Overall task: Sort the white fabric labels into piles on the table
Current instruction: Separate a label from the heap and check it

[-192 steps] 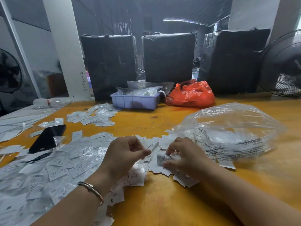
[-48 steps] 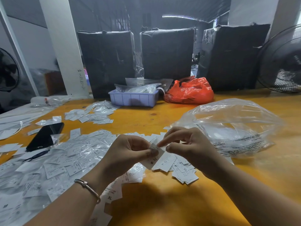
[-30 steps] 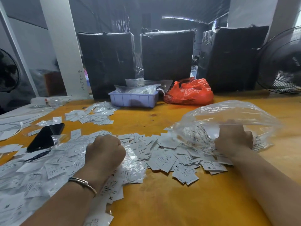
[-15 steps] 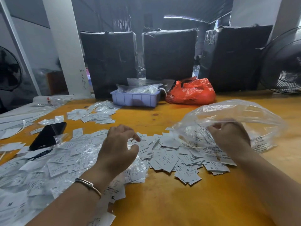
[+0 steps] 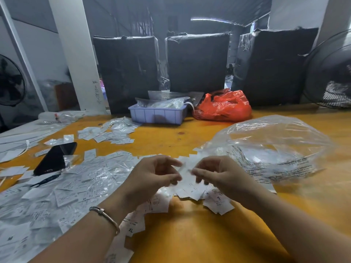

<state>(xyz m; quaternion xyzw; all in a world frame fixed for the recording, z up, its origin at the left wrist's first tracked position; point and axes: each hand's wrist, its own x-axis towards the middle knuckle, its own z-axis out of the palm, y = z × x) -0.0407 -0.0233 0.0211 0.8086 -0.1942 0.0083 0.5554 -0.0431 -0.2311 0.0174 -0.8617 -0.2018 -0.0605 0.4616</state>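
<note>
Both hands meet mid-air — the left hand and right hand pinch one label between curled fingers. Just below them, loose labels overlap — a dropped piece could blend in unsorted.

I see an orange-yellow table. On it: white fabric labels spread thick over the left, a smaller pile farther back, black phone, clear plastic bag on the right, lilac tray and red bag at the far edge.
</note>
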